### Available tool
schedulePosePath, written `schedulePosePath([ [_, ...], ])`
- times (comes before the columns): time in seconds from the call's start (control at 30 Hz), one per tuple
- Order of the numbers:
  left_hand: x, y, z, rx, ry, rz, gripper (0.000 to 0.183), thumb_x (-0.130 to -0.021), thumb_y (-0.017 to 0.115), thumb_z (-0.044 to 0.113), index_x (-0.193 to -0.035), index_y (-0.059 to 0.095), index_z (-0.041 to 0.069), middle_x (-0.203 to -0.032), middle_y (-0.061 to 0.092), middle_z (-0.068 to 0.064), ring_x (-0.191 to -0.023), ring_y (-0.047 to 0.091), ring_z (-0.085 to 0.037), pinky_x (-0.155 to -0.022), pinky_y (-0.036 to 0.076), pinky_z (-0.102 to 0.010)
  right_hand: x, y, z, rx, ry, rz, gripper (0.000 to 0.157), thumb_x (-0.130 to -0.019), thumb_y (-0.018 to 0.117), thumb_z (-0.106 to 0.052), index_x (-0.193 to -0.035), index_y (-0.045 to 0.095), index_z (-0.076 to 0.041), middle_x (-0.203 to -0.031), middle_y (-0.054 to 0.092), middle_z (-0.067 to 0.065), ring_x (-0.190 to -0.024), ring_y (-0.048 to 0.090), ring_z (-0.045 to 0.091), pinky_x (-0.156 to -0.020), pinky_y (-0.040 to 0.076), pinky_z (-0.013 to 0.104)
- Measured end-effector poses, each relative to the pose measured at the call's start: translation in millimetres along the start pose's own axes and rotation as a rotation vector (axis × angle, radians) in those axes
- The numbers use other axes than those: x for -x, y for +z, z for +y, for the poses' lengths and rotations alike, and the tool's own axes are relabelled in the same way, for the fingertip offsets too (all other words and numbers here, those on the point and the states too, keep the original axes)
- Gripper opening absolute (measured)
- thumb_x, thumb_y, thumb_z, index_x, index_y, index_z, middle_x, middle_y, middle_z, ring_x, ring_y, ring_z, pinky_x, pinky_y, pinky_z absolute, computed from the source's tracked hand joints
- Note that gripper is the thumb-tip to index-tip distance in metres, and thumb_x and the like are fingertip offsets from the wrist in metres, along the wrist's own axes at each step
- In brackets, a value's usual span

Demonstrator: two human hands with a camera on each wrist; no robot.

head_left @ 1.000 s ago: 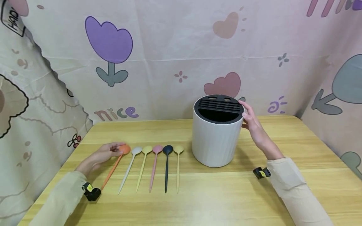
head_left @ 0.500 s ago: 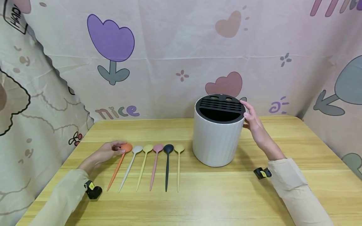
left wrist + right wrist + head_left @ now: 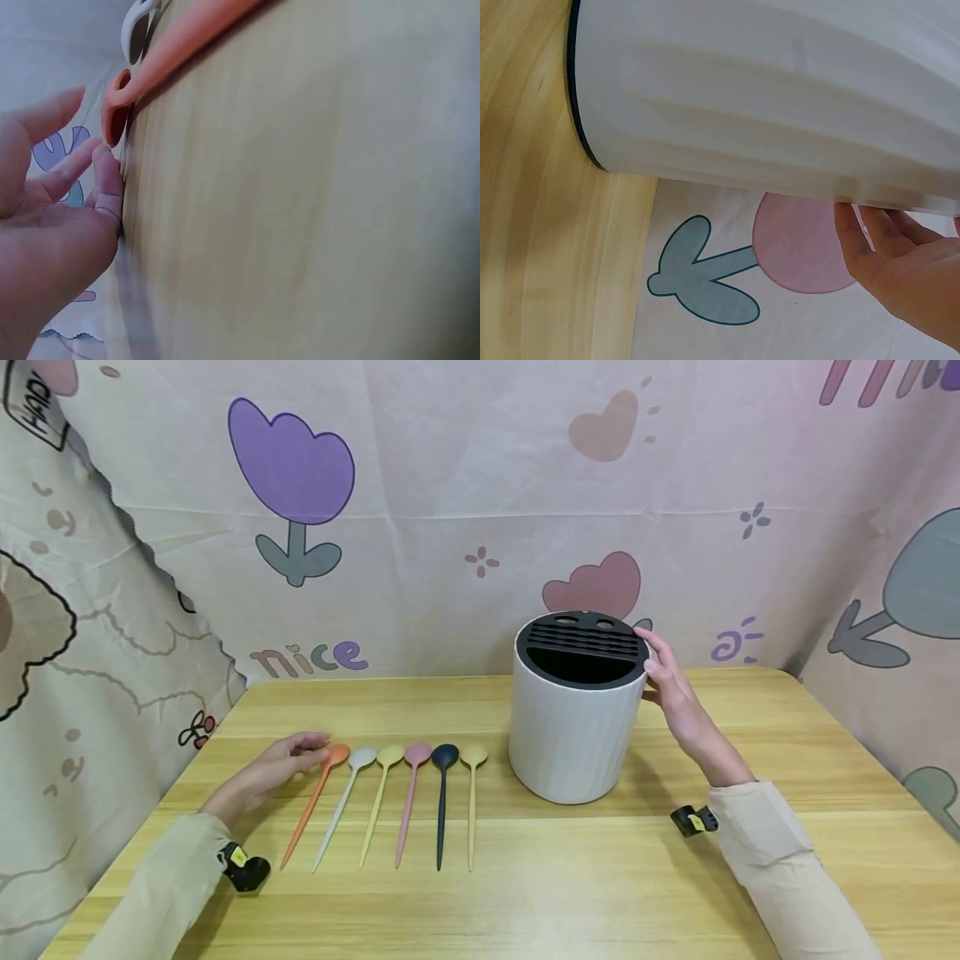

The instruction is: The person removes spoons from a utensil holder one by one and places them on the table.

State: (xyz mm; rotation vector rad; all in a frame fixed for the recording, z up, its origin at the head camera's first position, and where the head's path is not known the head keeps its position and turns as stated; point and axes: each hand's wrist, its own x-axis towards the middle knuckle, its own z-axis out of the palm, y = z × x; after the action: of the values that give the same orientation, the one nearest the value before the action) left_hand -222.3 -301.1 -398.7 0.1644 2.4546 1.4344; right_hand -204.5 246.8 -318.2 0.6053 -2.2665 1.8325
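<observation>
In the head view my left hand [image 3: 277, 768] is at the bowl of an orange spoon [image 3: 307, 814], the leftmost of a row lying on the table. The left wrist view has the thumb raised off that spoon [image 3: 180, 45], while a fingertip is close by or touching its bowl edge. My right hand [image 3: 678, 702] rests against the right side of a white ribbed round holder [image 3: 570, 743], at its black slotted lid [image 3: 585, 647]. Fingertips of this hand [image 3: 900, 255] touch the holder wall [image 3: 765, 112] in the right wrist view; the thumb is mostly hidden there.
Right of the orange spoon lie a white spoon [image 3: 345, 810], a yellow one [image 3: 378, 810], a pink one [image 3: 408, 810], a black one [image 3: 442, 810] and a pale yellow one [image 3: 473, 814]. Behind the wooden table [image 3: 525, 893] hangs a patterned cloth [image 3: 435, 460].
My left hand has loosened from the orange spoon's bowl, its thumb now off it. The spoon's handle end has shifted slightly right, closer to the white spoon. Right hand and holder stay put.
</observation>
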Motion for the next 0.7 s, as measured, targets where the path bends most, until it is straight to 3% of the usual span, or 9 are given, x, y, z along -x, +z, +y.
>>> schedulePosePath([
  [0.1,-0.3,-0.6,2.4,0.032,-0.013,-0.016,0.063,-0.102,0.050,0.029,-0.145,0.026,-0.010,-0.139,0.037,-0.027,-0.109,0.048,-0.024,-0.087,0.045,-0.030,-1,2.0,2,0.012,-0.004,0.017,0.060,-0.101,0.026,-0.037,-0.154,0.015,-0.012,-0.152,0.027,0.018,-0.131,0.035,0.028,-0.095,0.033,0.047],
  [0.23,11.2,-7.3,13.9,-0.010,-0.026,-0.017,0.064,-0.104,0.044,0.031,-0.145,0.020,-0.013,-0.140,0.031,-0.034,-0.116,0.046,-0.039,-0.095,0.043,-0.045,-6,10.0,4,0.028,-0.013,0.015,0.060,-0.101,0.024,-0.036,-0.155,0.013,-0.012,-0.154,0.024,0.017,-0.133,0.031,0.034,-0.099,0.029,0.060],
  [0.37,32.9,-13.7,33.2,-0.138,-0.002,0.088,0.066,-0.104,0.042,0.035,-0.145,0.021,-0.013,-0.141,0.027,-0.037,-0.120,0.040,-0.049,-0.095,0.040,-0.056,-9,15.1,4,0.034,-0.009,-0.014,0.060,-0.102,0.022,-0.035,-0.156,0.007,-0.014,-0.158,0.016,0.015,-0.138,0.024,0.035,-0.103,0.022,0.066],
  [0.53,57.8,-4.8,66.9,-0.249,0.115,0.249,0.062,-0.103,0.046,0.035,-0.148,0.028,-0.004,-0.144,0.028,-0.033,-0.122,0.035,-0.049,-0.090,0.038,-0.059,-4,11.2,3,0.088,-0.013,-0.040,0.058,-0.105,0.019,-0.037,-0.156,0.002,-0.015,-0.160,0.009,0.011,-0.140,0.020,0.037,-0.105,0.022,0.064],
  [0.67,74.3,16.8,95.0,-0.348,0.277,0.285,0.061,-0.099,0.056,0.030,-0.149,0.033,0.003,-0.149,0.028,-0.027,-0.127,0.032,-0.051,-0.093,0.032,-0.068,7,2.7,4,0.161,-0.048,-0.025,0.055,-0.107,0.018,-0.034,-0.156,0.006,-0.012,-0.159,0.014,0.014,-0.139,0.023,0.039,-0.106,0.030,0.053],
  [0.7,77.0,23.2,101.3,-0.382,0.313,0.288,0.062,-0.098,0.059,0.030,-0.149,0.033,0.005,-0.150,0.029,-0.024,-0.129,0.031,-0.050,-0.094,0.030,-0.069,11,0.2,3,0.189,-0.051,-0.012,0.054,-0.107,0.020,-0.032,-0.156,0.008,-0.011,-0.158,0.017,0.015,-0.139,0.025,0.039,-0.106,0.033,0.046],
])
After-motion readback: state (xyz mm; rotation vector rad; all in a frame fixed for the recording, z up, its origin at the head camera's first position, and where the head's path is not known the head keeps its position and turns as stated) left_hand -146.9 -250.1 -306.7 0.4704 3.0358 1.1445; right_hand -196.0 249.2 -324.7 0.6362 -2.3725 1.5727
